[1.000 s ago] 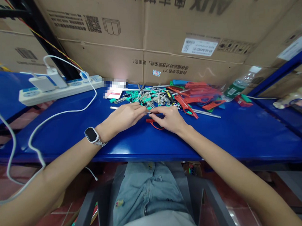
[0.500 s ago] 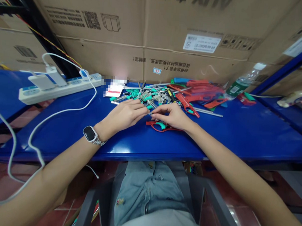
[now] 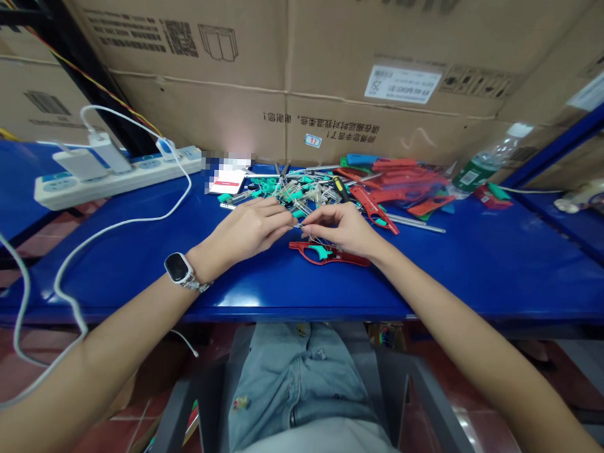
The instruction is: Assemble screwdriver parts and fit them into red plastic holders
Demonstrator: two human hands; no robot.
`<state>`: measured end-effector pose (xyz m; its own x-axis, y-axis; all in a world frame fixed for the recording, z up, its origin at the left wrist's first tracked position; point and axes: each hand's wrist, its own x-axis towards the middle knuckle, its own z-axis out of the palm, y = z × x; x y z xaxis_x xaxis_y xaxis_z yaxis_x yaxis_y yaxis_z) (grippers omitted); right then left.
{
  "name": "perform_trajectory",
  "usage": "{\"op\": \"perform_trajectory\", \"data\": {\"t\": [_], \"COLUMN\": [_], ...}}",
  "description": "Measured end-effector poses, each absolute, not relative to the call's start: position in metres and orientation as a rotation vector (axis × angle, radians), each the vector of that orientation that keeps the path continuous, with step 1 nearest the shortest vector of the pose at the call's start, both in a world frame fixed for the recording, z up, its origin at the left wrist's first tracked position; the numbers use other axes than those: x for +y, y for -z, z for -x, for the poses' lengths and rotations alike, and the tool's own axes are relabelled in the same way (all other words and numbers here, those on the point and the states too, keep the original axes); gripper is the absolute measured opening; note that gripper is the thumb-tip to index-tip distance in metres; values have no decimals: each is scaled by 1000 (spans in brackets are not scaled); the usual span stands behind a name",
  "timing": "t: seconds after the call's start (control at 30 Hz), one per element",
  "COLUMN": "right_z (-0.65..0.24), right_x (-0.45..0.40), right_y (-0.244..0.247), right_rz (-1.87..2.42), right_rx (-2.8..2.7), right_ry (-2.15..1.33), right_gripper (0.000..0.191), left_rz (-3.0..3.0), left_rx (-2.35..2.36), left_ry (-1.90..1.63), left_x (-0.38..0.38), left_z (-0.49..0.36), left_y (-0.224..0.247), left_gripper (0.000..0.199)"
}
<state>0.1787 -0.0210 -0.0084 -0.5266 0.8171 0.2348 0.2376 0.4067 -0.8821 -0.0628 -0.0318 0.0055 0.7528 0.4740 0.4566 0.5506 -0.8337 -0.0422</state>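
Observation:
My left hand (image 3: 262,226) and my right hand (image 3: 343,227) meet over the blue table, both closed in a pinch. Between their fingertips is a small thin piece, too small to name. Just below my right hand lies a red lighter shell (image 3: 348,256) with a green trigger (image 3: 321,252). Behind my hands spreads a pile of small green, clear and metal parts (image 3: 298,189). A yellow-and-black screwdriver handle (image 3: 340,189) rests in the pile. Right of it lies another red lighter shell (image 3: 375,210).
A white power strip (image 3: 114,178) with plugged-in chargers and a white cable (image 3: 126,229) lies at left. More red shells (image 3: 404,177), metal rods (image 3: 422,225) and a plastic bottle (image 3: 479,171) are at right. Cardboard boxes (image 3: 187,94) stand behind the blue table (image 3: 480,274).
Both hands stay nearly in place, fingertips still together. The view has shifted very slightly, and a little more of the near red shell shows below my right hand.

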Motion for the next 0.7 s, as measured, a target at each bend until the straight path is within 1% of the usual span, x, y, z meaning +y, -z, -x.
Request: {"op": "perform_trajectory", "data": {"t": [0.1,0.3,0.4,0.53,0.7], "right_z": [-181,-178,-177,-177,-177], "right_x": [-19,-19,-20,-24,-28], "right_y": [8,11,11,9,6], "right_rz": [871,880,890,931,951], "right_rx": [-1923,-1843,-1842,-1913,-2029], "right_ry": [-1175,-1180,-1168,-938,-706], "right_gripper": [21,19,18,13,7], "left_rz": [2815,2816,2810,2752,2692], "left_rx": [-777,-762,-787,-864,-878], "left_ry": [715,710,730,790,741], "left_x": [-31,-30,-30,-29,-27], "left_z": [63,63,63,65,67], "left_y": [-3,2,3,1,-1], "left_gripper": [30,32,29,22,24]}}
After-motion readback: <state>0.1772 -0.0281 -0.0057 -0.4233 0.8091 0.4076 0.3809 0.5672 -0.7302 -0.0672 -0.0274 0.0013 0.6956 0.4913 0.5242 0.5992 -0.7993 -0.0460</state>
